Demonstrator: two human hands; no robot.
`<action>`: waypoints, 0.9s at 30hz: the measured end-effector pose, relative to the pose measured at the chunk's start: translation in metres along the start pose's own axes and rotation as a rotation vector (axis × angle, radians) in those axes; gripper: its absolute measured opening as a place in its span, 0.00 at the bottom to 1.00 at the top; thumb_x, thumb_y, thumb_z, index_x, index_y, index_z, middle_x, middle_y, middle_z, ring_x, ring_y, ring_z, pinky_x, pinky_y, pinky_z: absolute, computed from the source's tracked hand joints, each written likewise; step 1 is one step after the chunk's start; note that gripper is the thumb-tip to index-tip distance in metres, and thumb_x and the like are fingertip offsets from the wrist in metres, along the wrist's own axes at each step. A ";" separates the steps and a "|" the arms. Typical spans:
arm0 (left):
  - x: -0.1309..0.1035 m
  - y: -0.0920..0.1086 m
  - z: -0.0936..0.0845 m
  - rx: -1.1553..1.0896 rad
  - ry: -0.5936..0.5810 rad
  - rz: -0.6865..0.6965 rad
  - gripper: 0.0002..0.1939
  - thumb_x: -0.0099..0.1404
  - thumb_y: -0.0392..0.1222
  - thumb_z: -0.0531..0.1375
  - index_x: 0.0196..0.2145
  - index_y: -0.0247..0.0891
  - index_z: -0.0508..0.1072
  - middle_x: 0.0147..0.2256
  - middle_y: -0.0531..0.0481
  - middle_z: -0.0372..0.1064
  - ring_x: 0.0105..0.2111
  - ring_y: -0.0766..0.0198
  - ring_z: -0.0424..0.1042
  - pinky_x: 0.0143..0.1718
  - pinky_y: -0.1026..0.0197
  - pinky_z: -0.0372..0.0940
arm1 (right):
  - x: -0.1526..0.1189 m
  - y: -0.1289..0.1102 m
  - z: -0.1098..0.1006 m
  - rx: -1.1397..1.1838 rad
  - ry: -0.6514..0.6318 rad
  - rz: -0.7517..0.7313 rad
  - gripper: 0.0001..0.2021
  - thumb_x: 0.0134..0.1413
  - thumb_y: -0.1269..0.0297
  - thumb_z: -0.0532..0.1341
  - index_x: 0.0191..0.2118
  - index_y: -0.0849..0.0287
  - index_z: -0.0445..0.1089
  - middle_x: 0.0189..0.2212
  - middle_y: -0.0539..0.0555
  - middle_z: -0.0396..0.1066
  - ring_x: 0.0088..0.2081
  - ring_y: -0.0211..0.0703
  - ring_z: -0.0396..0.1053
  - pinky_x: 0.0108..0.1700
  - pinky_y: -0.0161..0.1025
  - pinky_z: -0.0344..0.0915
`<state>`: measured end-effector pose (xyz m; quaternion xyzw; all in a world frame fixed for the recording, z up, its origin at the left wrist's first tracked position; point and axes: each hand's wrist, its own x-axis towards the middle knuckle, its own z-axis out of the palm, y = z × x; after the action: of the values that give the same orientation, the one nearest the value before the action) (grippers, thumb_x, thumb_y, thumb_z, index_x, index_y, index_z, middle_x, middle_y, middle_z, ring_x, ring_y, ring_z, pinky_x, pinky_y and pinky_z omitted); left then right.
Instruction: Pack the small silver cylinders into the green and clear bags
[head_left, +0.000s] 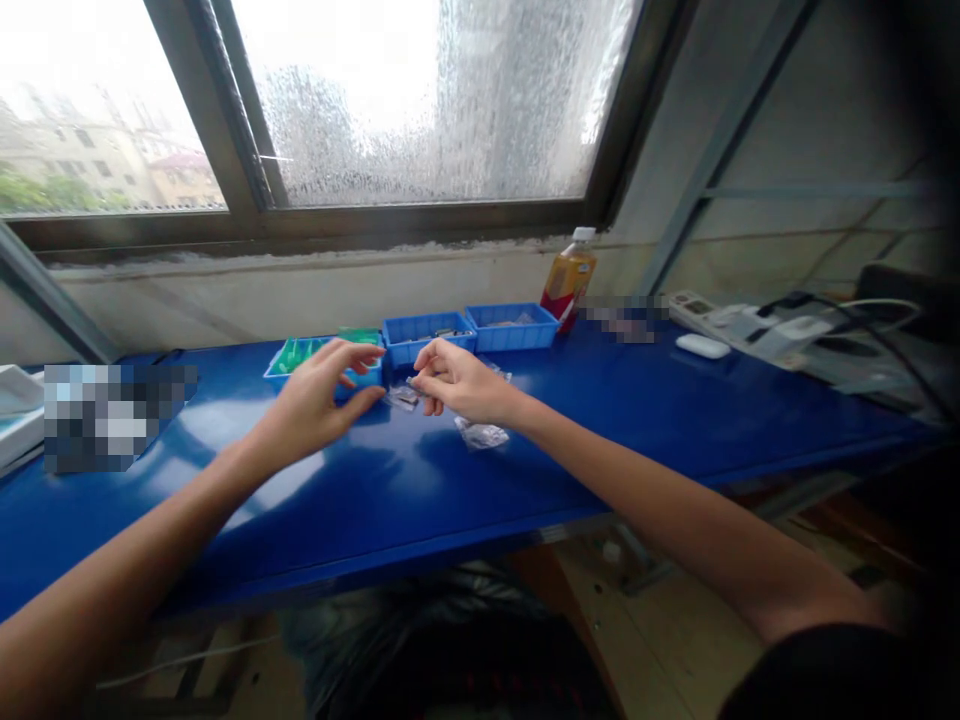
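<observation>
My left hand hovers over the blue table in front of a blue bin with green pieces in it. Its thumb and fingers are apart, with nothing between them. Facing it, my right hand has thumb and forefinger pinched together on something small, too little to make out. Between the hands lies a small clear plastic bag with something inside. Just below my right hand is another clear plastic bag. A second blue bin, holding small metal-looking parts, stands behind the hands.
A third blue bin with clear bags stands further right, beside a bottle with a white cap. A white oval case and cabled devices lie on the right. The table's front edge runs close to my body.
</observation>
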<state>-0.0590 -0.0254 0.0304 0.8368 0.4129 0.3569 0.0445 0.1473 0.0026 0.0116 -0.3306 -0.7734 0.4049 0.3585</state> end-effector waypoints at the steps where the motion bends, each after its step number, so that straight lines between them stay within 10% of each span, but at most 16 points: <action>1: -0.003 0.007 0.009 -0.020 -0.047 0.031 0.17 0.59 0.43 0.56 0.47 0.39 0.66 0.42 0.44 0.66 0.40 0.61 0.67 0.37 0.62 0.64 | 0.000 -0.002 0.001 0.106 -0.022 0.021 0.06 0.55 0.69 0.56 0.37 0.59 0.55 0.20 0.44 0.64 0.21 0.34 0.67 0.25 0.32 0.63; 8: -0.003 0.012 0.032 -0.167 0.068 -0.083 0.09 0.60 0.42 0.57 0.36 0.36 0.71 0.29 0.48 0.70 0.29 0.65 0.68 0.32 0.64 0.62 | 0.000 -0.008 0.008 0.318 -0.036 0.083 0.07 0.55 0.68 0.56 0.39 0.60 0.56 0.23 0.48 0.67 0.26 0.36 0.69 0.30 0.36 0.67; 17: -0.003 0.005 0.034 -0.269 -0.063 -0.270 0.22 0.65 0.52 0.47 0.23 0.35 0.69 0.22 0.50 0.67 0.22 0.67 0.64 0.24 0.65 0.57 | -0.009 -0.010 0.008 -0.509 0.069 -0.350 0.05 0.54 0.67 0.56 0.36 0.62 0.66 0.29 0.53 0.68 0.30 0.36 0.64 0.34 0.35 0.61; 21: -0.006 0.002 0.043 -0.164 -0.062 -0.224 0.26 0.68 0.50 0.40 0.31 0.34 0.71 0.28 0.47 0.69 0.29 0.63 0.68 0.31 0.62 0.62 | -0.002 -0.009 -0.003 -0.675 0.102 -0.297 0.08 0.57 0.66 0.53 0.35 0.63 0.67 0.29 0.54 0.70 0.31 0.37 0.65 0.34 0.34 0.58; 27: 0.003 0.001 0.061 0.269 -0.180 -0.026 0.23 0.63 0.48 0.51 0.53 0.33 0.63 0.50 0.39 0.62 0.45 0.53 0.67 0.46 0.54 0.62 | 0.039 0.012 -0.046 -0.939 0.523 -0.068 0.18 0.61 0.57 0.47 0.34 0.61 0.70 0.29 0.57 0.72 0.32 0.44 0.69 0.32 0.36 0.57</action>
<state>-0.0181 -0.0107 -0.0129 0.8585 0.4620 0.2211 -0.0267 0.1675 0.0568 0.0316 -0.5200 -0.7664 -0.0922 0.3656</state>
